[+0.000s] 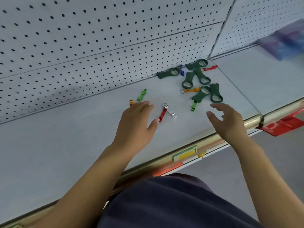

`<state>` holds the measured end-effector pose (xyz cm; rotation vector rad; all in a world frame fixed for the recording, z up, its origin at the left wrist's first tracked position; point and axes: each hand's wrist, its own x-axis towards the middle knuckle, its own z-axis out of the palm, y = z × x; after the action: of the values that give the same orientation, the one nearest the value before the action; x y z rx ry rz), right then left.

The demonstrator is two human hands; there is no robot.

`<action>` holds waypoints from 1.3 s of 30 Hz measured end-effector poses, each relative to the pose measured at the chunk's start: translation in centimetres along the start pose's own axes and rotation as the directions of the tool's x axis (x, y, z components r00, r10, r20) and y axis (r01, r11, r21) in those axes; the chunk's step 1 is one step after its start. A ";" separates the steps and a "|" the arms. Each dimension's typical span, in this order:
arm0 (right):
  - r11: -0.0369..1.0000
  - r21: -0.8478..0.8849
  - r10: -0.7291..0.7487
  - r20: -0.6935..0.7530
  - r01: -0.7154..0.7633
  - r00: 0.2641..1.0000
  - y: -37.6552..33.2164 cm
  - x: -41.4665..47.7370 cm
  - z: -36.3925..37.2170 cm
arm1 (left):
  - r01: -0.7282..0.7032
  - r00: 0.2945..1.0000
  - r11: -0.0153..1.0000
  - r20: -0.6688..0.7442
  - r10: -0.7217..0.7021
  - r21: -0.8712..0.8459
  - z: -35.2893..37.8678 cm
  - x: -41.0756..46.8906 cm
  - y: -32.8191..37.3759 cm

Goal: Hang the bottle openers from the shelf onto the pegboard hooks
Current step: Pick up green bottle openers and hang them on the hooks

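The left hand (136, 119) and right hand (227, 120) are hovering empty, fingers spread, flanking the red opener (163, 114). It is probably light and rigid, best pinched by its ring (165, 105).

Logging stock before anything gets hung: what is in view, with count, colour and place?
Paddle-shaped dark green bottle openers: six, dark green, clustered at the shelf's rear near the pegboard corner.
Small slim metallic keychain bottle openers: eight; two light green, two orange, two red, one blue, one silver; scattered over the shelf.
Perforated pegboard wall: one, white, behind the shelf.
Flat shelf: one, white, below the pegboard.
Blurred wrapped packs: count unclear, purple-blue, far right.
Shelf-edge price label: one, green and yellow, front rail.
Red hanging tag: one, red, right front edge.
Left hand, right hand: two hands, open and empty, over the shelf front.
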<state>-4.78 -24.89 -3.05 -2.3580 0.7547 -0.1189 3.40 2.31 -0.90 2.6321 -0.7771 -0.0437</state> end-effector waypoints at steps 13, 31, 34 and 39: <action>0.989 0.022 0.150 -0.083 -0.149 0.985 5.8 10.7 0.3 | 0.156 0.967 0.978 0.222 -0.124 -0.135 10.3 11.8 8.4; 0.929 0.206 0.317 -0.020 -0.307 0.948 5.8 12.1 0.3 | 0.224 0.957 0.952 0.230 -0.175 -0.210 12.4 17.5 8.9; 0.919 0.250 0.320 -0.024 -0.305 0.947 5.9 11.4 0.2 | 0.278 0.949 0.912 0.231 -0.213 -0.301 11.6 16.9 9.1; 0.883 0.358 0.323 0.011 -0.305 0.946 5.8 9.8 -0.3 | 0.419 0.908 0.754 0.256 -0.333 -0.506 9.4 14.6 8.4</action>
<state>0.48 -34.05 -7.37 -1.8704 1.0369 -0.1592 10.09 -15.27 -5.16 2.1842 -0.2000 -0.5104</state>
